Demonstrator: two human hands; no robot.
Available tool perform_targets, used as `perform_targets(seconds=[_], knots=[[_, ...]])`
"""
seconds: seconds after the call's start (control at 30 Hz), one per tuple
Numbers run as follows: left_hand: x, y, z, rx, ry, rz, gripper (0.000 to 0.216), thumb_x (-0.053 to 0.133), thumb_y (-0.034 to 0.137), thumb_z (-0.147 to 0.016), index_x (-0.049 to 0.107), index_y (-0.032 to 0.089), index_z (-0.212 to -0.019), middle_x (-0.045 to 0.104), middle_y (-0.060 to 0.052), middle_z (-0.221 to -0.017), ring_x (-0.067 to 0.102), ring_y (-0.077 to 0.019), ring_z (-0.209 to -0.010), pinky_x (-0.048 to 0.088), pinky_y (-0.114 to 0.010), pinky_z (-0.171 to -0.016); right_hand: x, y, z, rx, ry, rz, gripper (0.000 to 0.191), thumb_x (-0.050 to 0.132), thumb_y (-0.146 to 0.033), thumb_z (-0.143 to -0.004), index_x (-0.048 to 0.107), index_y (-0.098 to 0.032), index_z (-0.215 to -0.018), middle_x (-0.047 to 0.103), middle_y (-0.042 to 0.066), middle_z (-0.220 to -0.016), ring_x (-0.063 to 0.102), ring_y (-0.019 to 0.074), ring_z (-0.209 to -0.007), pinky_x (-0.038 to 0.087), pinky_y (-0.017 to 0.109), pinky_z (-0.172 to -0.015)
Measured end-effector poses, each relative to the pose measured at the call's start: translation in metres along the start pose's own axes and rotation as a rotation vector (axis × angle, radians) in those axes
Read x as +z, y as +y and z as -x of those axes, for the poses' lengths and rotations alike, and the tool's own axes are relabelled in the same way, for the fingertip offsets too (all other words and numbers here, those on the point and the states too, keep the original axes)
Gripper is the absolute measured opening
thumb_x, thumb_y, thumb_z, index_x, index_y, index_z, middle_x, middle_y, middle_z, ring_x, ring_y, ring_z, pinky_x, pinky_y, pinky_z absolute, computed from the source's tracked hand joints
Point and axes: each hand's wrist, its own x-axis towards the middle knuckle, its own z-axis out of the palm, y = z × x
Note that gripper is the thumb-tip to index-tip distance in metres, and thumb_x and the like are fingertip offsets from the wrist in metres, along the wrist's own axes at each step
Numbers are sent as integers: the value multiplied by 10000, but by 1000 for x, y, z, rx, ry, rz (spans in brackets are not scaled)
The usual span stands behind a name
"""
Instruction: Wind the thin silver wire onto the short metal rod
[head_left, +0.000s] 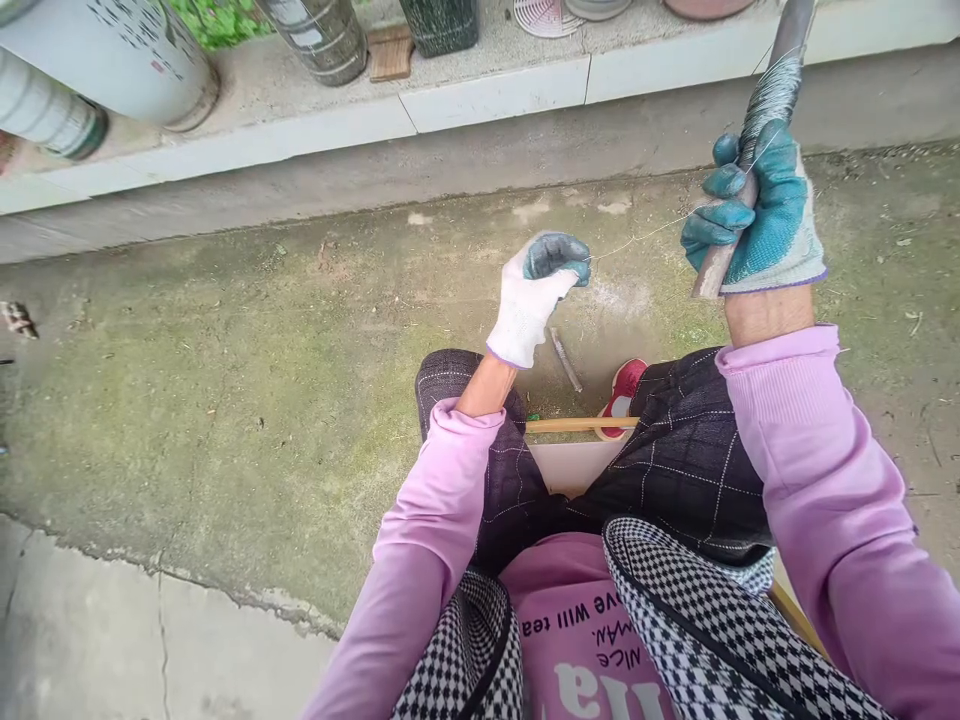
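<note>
My right hand (757,215), in a teal-palmed work glove, is closed around a grey metal rod (776,85) that stands nearly upright, with thin wire wound tightly round its upper part. A fine strand of wire (645,233) runs from the rod leftward to my left hand (541,285), gloved in white and teal, whose fingers pinch the wire's end. Both hands are held above my knees, over the mossy concrete ground. I am seated, in pink sleeves and dark checked trousers.
A short grey metal piece (565,360) lies on the ground by my red shoe (622,392). A wooden stick (581,425) crosses between my knees. A raised kerb (495,100) at the back carries several pots and cylinders (120,50).
</note>
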Motion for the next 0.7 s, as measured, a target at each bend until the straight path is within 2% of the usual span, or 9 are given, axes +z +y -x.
perform_targets(seconds=[0.07, 0.13, 0.2, 0.27, 0.37, 0.53, 0.7], knots=[[-7, 1, -1, 19, 22, 29, 311, 1022, 252, -895, 826, 228, -1136, 905, -55, -1125, 915, -254, -1138, 788, -461, -1104, -1, 1, -1, -7, 18, 10, 275, 973, -305, -1174, 704, -248, -1162, 629, -61, -805, 354, 97, -525, 299, 265, -476], [-10, 2, -1, 5, 20, 55, 378, 1053, 315, -920, 818, 231, -1205, 898, -58, -1139, 931, -283, -1218, 789, -497, -1147, 0, 2, 0, -9, 31, 22, 228, 911, -320, -1225, 711, -241, -1149, 600, -68, -788, 327, 90, -519, 283, 258, -482], [-11, 4, 0, -16, 10, 78, 437, 1067, 368, -956, 803, 229, -1275, 886, -52, -1153, 944, -312, -1285, 790, -518, -1160, 1, 3, 0, -15, 34, 49, 203, 872, -328, -1251, 728, -241, -1137, 594, -71, -788, 329, 90, -526, 278, 257, -494], [-8, 8, 3, -46, 4, 89, 468, 1067, 405, -996, 784, 232, -1326, 876, -50, -1168, 955, -339, -1317, 798, -526, -1142, 1, 3, 1, -34, 34, 95, 210, 909, -345, -1223, 749, -252, -1124, 609, -72, -801, 329, 96, -539, 268, 273, -502], [-3, 19, 9, -127, -1, 63, 451, 1040, 404, -1037, 777, 226, -1357, 882, -67, -1183, 977, -337, -1242, 819, -466, -1048, 1, 5, 1, -28, 40, 166, 228, 940, -380, -1198, 767, -256, -1116, 625, -66, -812, 333, 104, -555, 251, 303, -520], [3, 42, 20, -200, 14, -19, 380, 979, 340, -1059, 816, 202, -1374, 881, -69, -1157, 974, -258, -1044, 794, -355, -919, 11, 20, 11, -29, -9, 228, 232, 921, -388, -1196, 750, -246, -1131, 592, -47, -818, 277, 111, -575, 195, 296, -520], [2, 47, 18, -205, 14, -4, 383, 974, 331, -1085, 828, 179, -1404, 864, -29, -1058, 905, -152, -901, 712, -236, -802, 19, 37, 28, -114, -100, 396, 536, 1175, -530, -917, 776, -263, -1152, 537, -28, -811, 225, 133, -606, 156, 339, -499]])
